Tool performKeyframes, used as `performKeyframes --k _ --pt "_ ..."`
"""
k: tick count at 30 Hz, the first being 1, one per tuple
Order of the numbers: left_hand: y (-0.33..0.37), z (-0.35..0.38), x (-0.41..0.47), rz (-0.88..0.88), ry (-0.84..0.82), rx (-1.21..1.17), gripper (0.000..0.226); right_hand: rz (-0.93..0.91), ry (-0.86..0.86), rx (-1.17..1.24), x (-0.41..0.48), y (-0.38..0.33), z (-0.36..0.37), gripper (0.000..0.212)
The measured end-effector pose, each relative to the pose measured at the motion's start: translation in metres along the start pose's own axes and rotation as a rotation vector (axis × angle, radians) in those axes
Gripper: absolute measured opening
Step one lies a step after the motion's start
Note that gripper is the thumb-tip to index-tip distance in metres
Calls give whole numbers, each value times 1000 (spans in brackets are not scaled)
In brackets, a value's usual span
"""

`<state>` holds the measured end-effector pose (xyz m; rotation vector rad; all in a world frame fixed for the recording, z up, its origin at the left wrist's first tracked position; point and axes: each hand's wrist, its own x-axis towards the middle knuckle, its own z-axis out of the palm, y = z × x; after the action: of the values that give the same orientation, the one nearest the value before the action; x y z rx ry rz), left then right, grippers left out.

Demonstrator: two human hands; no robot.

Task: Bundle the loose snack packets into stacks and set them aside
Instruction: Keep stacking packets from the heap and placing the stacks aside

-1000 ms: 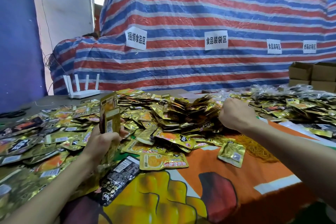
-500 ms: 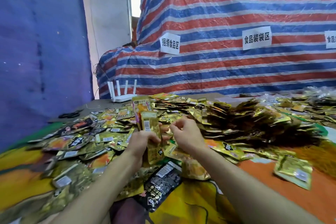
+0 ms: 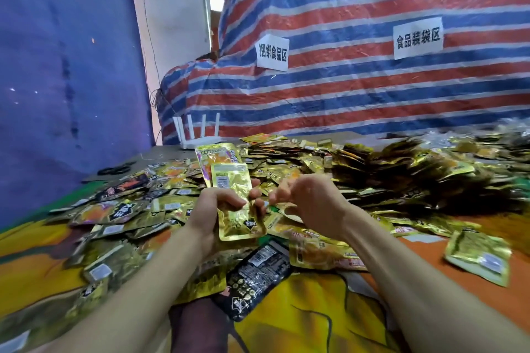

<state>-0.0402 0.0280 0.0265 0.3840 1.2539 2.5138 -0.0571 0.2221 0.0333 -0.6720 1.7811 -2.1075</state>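
Observation:
My left hand [image 3: 213,210] grips a small upright stack of gold snack packets [image 3: 231,185], the front one showing its back label. Just to the right of the stack, my right hand [image 3: 311,202] has its fingers pinched together; whether something thin sits between them is too small to tell. Loose gold packets [image 3: 372,178] lie heaped across the table behind and to the right. More of them [image 3: 120,215] spread flat on the left. A black packet [image 3: 256,275] lies below my hands.
A white router [image 3: 198,135] with several antennas stands at the table's far left edge. A striped tarp [image 3: 358,89] with paper signs rises behind the table. A single gold packet [image 3: 477,256] rests on the orange cloth at right. Black scissors [image 3: 116,170] lie far left.
My right hand came back from the far heap to beside the stack in my left hand. The view swung to the left and closer.

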Motion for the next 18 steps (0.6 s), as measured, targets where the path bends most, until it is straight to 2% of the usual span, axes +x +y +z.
performKeyframes --k 3,6,8,10,13,16,18 --pt "-1 0 -1 -29 -41 -13 52 -91 19 137 0 -2 5 17" --pt "-2 0 0 -44 -69 -57 49 -148 55 461 -2 -6 5 12" --pt "-2 1 0 -57 -92 -79 48 -146 31 582 -2 -5 5 25" --pt "-1 0 -1 -65 -75 -45 48 -117 20 540 0 -4 7 36" --pt "-1 -3 1 -50 70 40 47 -84 88 331 2 -1 10 37" --pt "-1 -8 6 63 262 50 41 -79 200 131 2 6 10 42" --pt "0 -12 9 142 344 29 35 -64 214 40 2 14 13 48"
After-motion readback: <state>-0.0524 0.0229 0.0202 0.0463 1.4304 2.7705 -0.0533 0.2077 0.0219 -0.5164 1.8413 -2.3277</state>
